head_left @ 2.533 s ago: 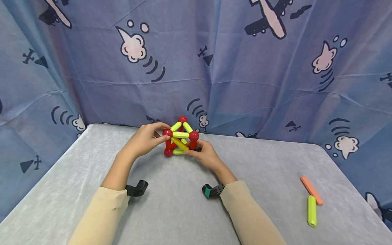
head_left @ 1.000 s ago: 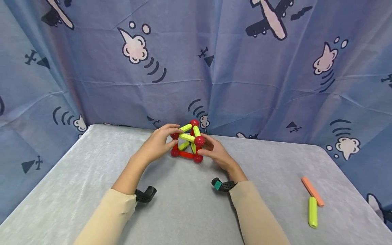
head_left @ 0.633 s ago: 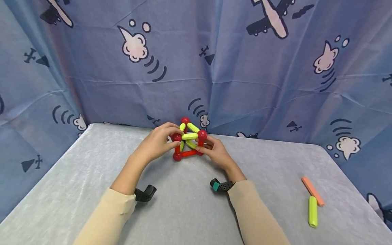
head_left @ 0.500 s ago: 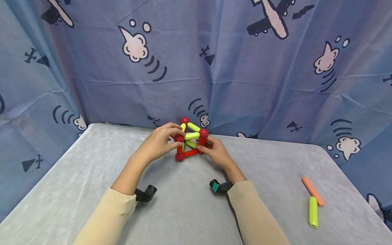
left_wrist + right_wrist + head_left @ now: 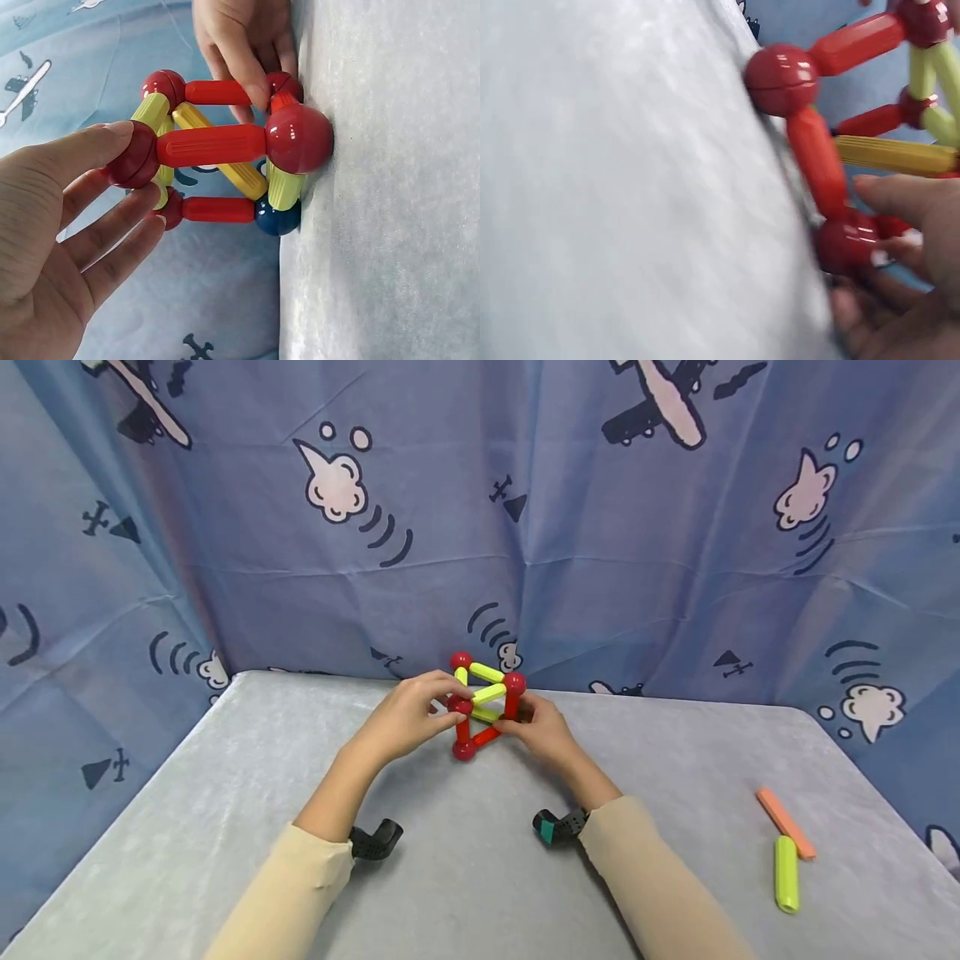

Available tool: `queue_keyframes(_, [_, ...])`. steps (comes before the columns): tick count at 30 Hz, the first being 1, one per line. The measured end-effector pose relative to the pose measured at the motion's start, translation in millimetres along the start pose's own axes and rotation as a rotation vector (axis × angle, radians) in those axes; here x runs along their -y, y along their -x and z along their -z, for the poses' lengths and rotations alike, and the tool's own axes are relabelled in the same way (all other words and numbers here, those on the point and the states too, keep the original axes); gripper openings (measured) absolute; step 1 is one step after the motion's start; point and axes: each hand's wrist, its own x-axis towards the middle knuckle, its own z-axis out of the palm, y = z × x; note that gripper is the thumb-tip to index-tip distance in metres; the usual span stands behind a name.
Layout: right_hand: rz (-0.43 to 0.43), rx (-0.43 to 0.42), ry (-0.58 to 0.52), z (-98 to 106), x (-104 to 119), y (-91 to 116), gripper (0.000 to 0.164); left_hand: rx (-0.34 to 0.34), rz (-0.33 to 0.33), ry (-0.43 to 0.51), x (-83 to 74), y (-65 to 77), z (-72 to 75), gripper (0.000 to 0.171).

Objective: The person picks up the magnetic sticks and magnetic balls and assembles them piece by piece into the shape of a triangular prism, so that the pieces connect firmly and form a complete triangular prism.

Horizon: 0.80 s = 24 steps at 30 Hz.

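Note:
A magnetic ball-and-stick prism (image 5: 489,694) stands on the table between both hands. Its upright rods are red, and lime rods form the top triangle. In the left wrist view, a yellow rod (image 5: 244,178) runs diagonally across a side, down towards a blue ball (image 5: 277,217) at the base. My left hand (image 5: 408,714) pinches the near upper red ball (image 5: 135,155) between thumb and fingers. With thumb and curled fingers, my right hand (image 5: 551,735) holds the lower right corner around a red ball (image 5: 847,241). That ball is hidden by the hand in the head view.
On the right of the grey-covered table (image 5: 465,877) lie an orange stick (image 5: 784,822) and a lime rod (image 5: 787,874), end against end. A blue curtain (image 5: 420,527) printed with planes hangs behind the table's far edge.
The prism has turned between my hands: the yellow diagonal faced front, and now a red base rod does. Prism and hands have shifted rightward. The head view has swung slightly too.

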Motion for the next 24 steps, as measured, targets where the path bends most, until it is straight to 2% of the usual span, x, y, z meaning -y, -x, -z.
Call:
queue_keyframes(4, [-0.079, 0.095, 0.166, 30, 12, 15, 0.066, 0.009, -0.005, 0.024, 0.5, -0.8, -1.3, 0.031])
queue_keyframes(8, [-0.036, 0.144, 0.316, 60, 19, 40, 0.062, 0.009, -0.012, 0.056, 3.0, -0.8, -0.1, 0.03])
queue_keyframes(13, [0.105, 0.093, 0.397, 97, 21, 86, 0.052, 0.007, -0.013, 0.075, 3.7, -1.0, 0.4, 0.029])
queue_keyframes(16, [0.149, 0.053, 0.435, 120, 20, 116, 0.048, 0.006, -0.015, 0.077, 3.5, -1.1, 0.4, 0.029])
queue_keyframes(21, [0.109, -0.027, 0.596, 159, 8, 161, 0.046, 0.009, -0.008, 0.07, 1.6, 0.2, -1.1, 0.029])
queue_keyframes(24, [0.024, -0.061, 0.704, 183, -7, 184, 0.047, 0.02, -0.003, 0.062, 0.1, 1.1, -2.2, 0.03])
